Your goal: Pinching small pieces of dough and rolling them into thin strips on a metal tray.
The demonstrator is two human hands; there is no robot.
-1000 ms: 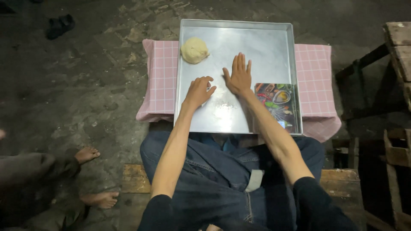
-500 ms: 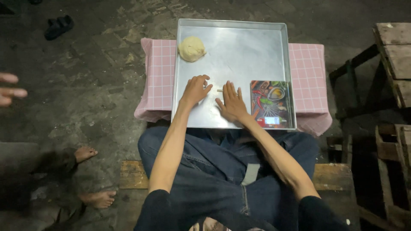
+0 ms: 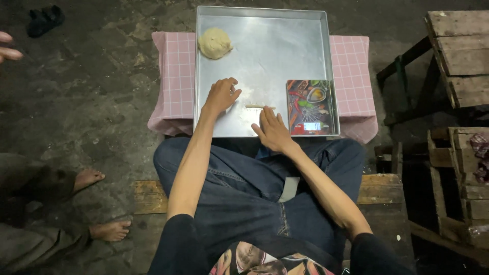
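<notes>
metal tray (image 3: 305, 30), dough ball (image 3: 214, 43), scale (image 3: 311, 107), dough strip (image 3: 260, 107)

a pink checked cloth (image 3: 351, 66), wooden crates (image 3: 461, 46), and a black sandal (image 3: 45, 19) on the dark floor.

Both hands (image 3: 247, 114) on steel tray (image 3: 265, 51), thin dough strip (image 3: 260, 107) between.

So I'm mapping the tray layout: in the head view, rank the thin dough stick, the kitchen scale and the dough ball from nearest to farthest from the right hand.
1. Thin dough stick: just beyond the fingertips of the right hand, mid-tray.
2. Kitchen scale: beside the hand, in the tray's near right corner.
3. Dough ball: far left corner of the metal tray, beyond the left hand.
</notes>
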